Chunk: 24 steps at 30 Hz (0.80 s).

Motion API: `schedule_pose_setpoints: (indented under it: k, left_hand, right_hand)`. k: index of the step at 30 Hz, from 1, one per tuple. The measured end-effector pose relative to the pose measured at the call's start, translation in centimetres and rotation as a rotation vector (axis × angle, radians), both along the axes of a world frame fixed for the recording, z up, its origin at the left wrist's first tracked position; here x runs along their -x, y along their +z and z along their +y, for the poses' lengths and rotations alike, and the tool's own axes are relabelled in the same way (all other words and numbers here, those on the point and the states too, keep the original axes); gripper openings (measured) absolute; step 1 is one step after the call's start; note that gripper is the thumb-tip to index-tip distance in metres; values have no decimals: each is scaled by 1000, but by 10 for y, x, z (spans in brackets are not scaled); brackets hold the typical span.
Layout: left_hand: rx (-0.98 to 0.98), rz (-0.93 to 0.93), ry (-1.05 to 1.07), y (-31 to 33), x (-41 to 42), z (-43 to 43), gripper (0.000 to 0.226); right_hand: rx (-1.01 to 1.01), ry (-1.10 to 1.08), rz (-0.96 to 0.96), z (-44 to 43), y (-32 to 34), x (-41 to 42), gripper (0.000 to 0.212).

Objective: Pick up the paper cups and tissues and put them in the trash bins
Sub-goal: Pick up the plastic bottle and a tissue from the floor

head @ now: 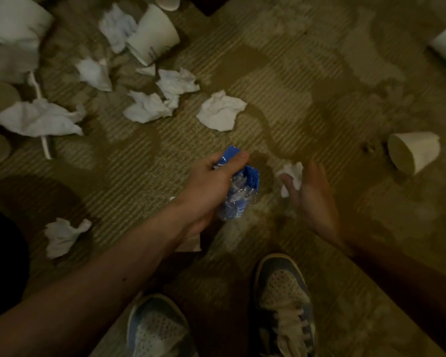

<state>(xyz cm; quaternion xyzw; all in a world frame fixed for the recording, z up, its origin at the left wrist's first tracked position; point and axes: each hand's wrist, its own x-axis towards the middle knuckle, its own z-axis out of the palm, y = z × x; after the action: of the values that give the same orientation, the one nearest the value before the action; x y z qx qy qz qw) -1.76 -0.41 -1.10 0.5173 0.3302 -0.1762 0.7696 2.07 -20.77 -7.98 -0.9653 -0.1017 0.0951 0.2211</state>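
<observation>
The left hand [211, 181] clenches a crumpled blue wrapper [240, 194], while at its 3 o'clock a small tissue [292, 173] touches the loosely spread fingers of the blurred right hand [312, 197], grip unclear; seven more tissues [220, 110] lie from 8 to 12 o'clock, and at least six paper cups [413, 152] from 9 to 3 o'clock.
</observation>
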Motion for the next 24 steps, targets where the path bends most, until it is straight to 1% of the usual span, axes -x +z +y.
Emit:
schedule_pose_setpoints:
  k: [1, 3, 6, 7, 10, 16, 18, 22, 24]
  left_hand:
    - [-4, 1, 22, 0, 0, 5, 35]
    - [-8, 6, 66, -1, -1, 15, 33]
    - [2, 5, 139, -1, -1, 30, 23]
    - [-8, 5, 151, -1, -1, 35, 21]
    - [-38, 24, 166, -2, 0, 48, 22]
    - [-26, 53, 230, -6, 2, 66, 37]
    - [-27, 54, 230, -6, 4, 70, 34]
    - [-22, 61, 249, -4, 6, 73, 25]
    - [-12, 68, 267, -2, 9, 76, 23]
  right_hand:
    - [-99, 4, -37, 18, 6, -6, 28]
    - [-200, 75, -67, 50, 18, -22, 26]
    - [-238, 234, -158, 91, 27, -52, 35]
    - [-219, 286, -174, 102, 27, -61, 38]
    - [-82, 366, -127, 127, 17, -87, 46]
    - [186, 529, -137, 138, -12, -109, 59]
    - [250, 556, -150, 139, -19, -108, 56]
    - [250, 557, -223, 140, -26, -106, 45]
    - [256, 566, -216, 142, -26, -105, 39]
